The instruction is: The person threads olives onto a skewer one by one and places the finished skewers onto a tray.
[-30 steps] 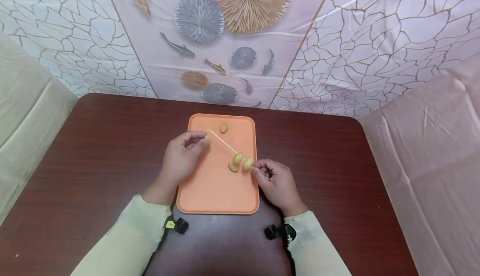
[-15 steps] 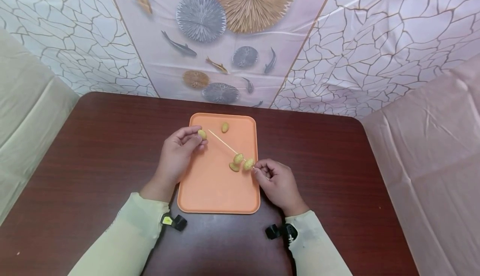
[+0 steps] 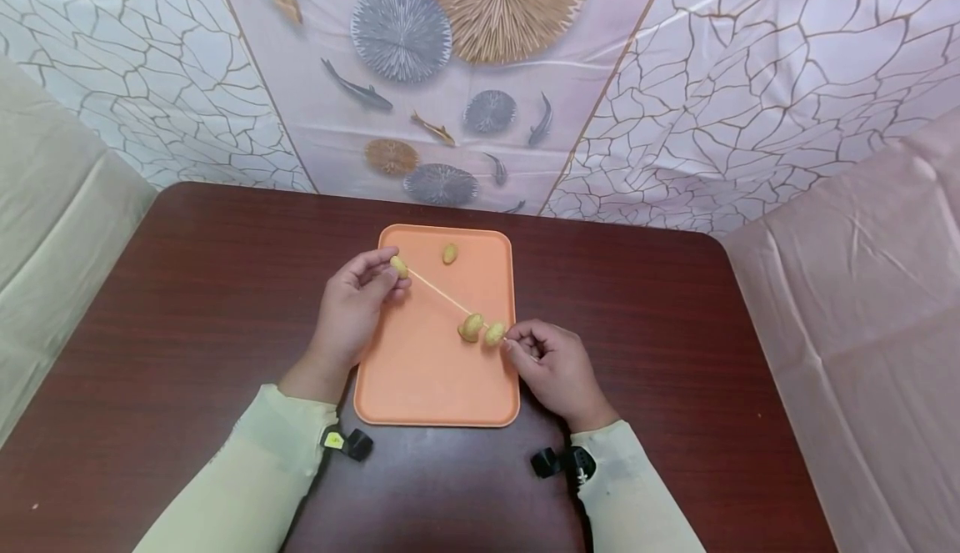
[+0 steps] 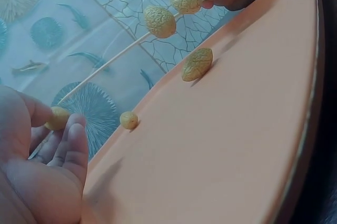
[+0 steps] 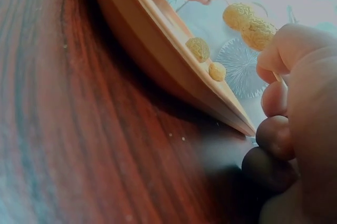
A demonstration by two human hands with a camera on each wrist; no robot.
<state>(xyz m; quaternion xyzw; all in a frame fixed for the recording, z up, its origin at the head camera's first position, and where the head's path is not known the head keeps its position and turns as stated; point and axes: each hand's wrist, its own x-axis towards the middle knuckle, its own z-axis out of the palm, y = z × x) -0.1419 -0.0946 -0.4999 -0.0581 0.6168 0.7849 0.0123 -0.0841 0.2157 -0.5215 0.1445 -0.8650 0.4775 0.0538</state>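
A thin wooden skewer (image 3: pixel 441 293) slants above the orange tray (image 3: pixel 431 382), with two wrinkled yellow-green fruits (image 3: pixel 494 334) threaded near its right end. My right hand (image 3: pixel 557 369) pinches that end just beside them. Between thumb and fingertips, my left hand (image 3: pixel 347 311) holds another fruit (image 3: pixel 399 267) at the skewer's far end. In the left wrist view, the skewer (image 4: pixel 105 66) meets this held fruit (image 4: pixel 57 118), and a length of stick shows below it; how far it is pierced I cannot tell. Two loose fruits lie on the tray, one near its back edge (image 3: pixel 449 253), one under the threaded pair (image 4: pixel 197 65).
The dark reddish wooden table (image 3: pixel 660 328) surrounds the tray. Behind it hangs a patterned cloth (image 3: pixel 315 119), and plain pale cloths (image 3: pixel 862 286) hang at both sides. Each wrist wears a black strap with a small device (image 3: pixel 358 444).
My left hand has shifted slightly left and back with its fruit, and the skewer's far end now meets that fruit. My right hand keeps its pinch, nearly still.
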